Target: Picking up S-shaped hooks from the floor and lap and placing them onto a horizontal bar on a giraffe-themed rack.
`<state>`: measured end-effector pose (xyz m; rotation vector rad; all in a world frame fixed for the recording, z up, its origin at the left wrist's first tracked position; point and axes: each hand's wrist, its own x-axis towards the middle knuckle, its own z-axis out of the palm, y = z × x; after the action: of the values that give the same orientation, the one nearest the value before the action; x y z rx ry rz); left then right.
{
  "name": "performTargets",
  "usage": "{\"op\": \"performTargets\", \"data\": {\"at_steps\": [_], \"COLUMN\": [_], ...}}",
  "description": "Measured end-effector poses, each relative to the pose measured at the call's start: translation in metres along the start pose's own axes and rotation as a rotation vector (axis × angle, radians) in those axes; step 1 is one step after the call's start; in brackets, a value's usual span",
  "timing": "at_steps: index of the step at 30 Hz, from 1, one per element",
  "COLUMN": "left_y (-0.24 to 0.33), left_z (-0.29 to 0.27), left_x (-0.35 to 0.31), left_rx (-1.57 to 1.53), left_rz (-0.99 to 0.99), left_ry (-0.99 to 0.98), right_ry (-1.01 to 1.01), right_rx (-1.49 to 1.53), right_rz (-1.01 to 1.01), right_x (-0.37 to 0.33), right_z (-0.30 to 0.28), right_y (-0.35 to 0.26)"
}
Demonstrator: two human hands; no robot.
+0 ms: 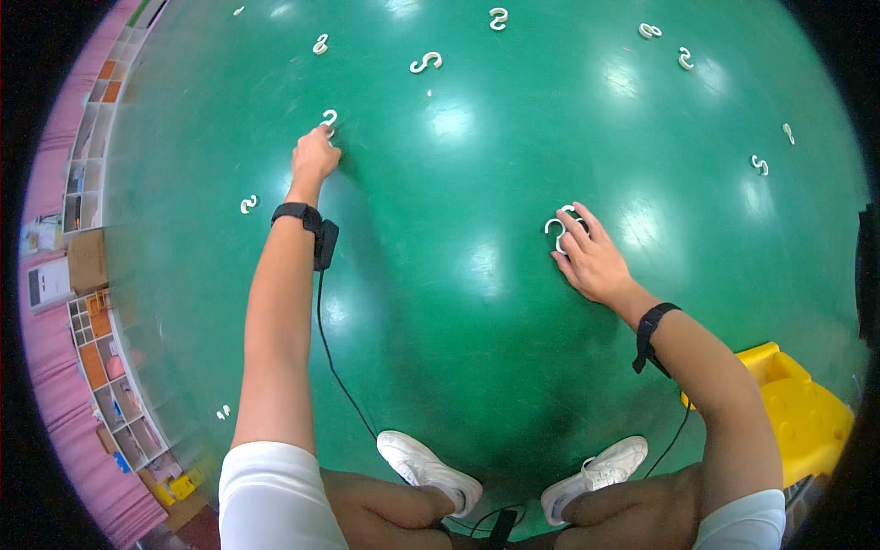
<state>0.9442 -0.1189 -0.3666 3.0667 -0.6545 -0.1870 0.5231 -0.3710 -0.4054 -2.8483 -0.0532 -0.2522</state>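
My left hand (pixel 315 158) reaches far forward to the green floor, its fingers closed on a white S-shaped hook (pixel 330 117); one curved end shows past the fingertips. On the right, my right hand (pixel 591 259) is curled over white S-shaped hooks (pixel 554 226), with at least two curved parts showing between and beside the fingers. Whether those hooks are linked or just bunched together, I cannot tell. Left of my left hand lies another white hook (pixel 248 204). Farther off, beyond both hands, more hooks lie apart, among them a wide one (pixel 426 62).
Several more white hooks are scattered along the far and right floor, including a far-right hook (pixel 760 166). A yellow plastic chair (pixel 807 417) stands beside my right arm. Low shelves (pixel 115 394) line the left wall. Black cables (pixel 344 380) run from my wrist straps.
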Motion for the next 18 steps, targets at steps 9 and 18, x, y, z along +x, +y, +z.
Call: {"op": "performTargets", "data": {"at_steps": [9, 18], "left_y": [0.017, 0.104], "left_z": [-0.033, -0.086], "left_x": [-0.072, -0.204], "left_rx": [-0.025, -0.988], "left_rz": [0.363, 0.281], "left_ry": [-0.210, -0.822], "right_ry": [0.030, 0.023], "right_rx": [-0.010, -0.050], "right_rz": [-0.032, -0.060], "right_x": [-0.002, -0.003], "right_z": [0.000, 0.003], "right_y": [0.000, 0.000]}}
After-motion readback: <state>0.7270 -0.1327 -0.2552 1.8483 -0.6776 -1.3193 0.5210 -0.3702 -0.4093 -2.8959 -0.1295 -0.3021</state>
